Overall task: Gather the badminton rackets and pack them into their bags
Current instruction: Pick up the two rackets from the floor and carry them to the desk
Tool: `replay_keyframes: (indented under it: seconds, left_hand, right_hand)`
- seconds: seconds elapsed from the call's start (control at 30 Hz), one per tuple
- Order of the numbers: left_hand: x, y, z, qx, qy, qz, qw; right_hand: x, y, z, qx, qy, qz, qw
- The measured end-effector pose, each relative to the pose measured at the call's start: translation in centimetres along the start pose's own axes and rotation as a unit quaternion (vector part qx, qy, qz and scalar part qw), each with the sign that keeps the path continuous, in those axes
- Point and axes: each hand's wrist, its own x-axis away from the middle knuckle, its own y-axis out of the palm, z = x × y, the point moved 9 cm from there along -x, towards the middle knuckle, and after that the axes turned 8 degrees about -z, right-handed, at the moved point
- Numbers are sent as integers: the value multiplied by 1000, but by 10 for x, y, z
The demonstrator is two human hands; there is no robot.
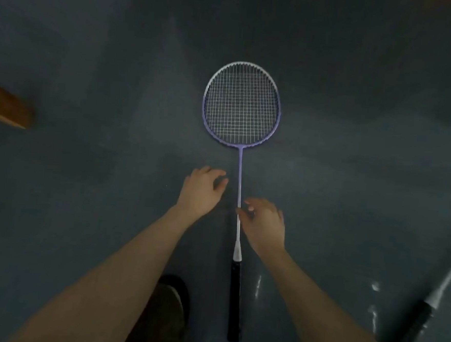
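The job has just begun — 2 rackets lie on the floor [86,161]: a purple racket [241,105] and another racket [422,315], no bags in sight. The right hand [264,224] has its fingers [244,215] pinching the purple one's shaft; the left hand [201,189] is loose, holding nothing.

A purple racket [241,105] and a second racket [419,318] lie on the dark floor [84,187].

Both bare forearms are extended forward and downward. The left hand [201,188] is held palm down with fingers loosely curled and nothing gripped. The right hand [264,223] is held palm down, its fingertips [243,212] curled at a thin shaft.
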Motion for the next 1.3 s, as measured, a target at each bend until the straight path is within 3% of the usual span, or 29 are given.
replay_keyframes:
  seconds: [0.17, 0.3, 0.47, 0.57, 0.73, 0.83, 1.0, 1.17, 1.3]
  left_hand:
    - [-33, 36, -4, -51, 30, 37, 998]
    - [-37, 48, 6, -45, 48, 67, 996]
    - [-38, 48, 52, 106, 98, 52, 988]
    - [-43, 55, 89, 185, 98, 13, 978]
    - [-42, 80, 172, 223, 145, -28, 963]
    - [-37, 102, 210, 235, 165, -38, 957]
    - [-24, 147, 268, 213, 192, -78, 955]
    - [-10, 193, 298, 182, 206, -69, 959]
    - [-3, 217, 302, 157, 195, -73, 965]
  right_hand:
    - [-29, 29, 7, 70, -51, 119, 989]
    - [-26, 26, 10, 40, -77, 198, 976]
    - [-5, -22, 27, -19, -97, 272, 957]
    - [5, -55, 46, -48, -98, 275, 955]
    - [27, -105, 98, -104, -86, 256, 957]
    - [54, -139, 143, -134, -87, 286, 945]
    - [96, -178, 261, -67, 72, 367, 925]
    - [128, -184, 339, -7, 233, 379, 896]
    - [139, -177, 375, -39, 327, 354, 875]
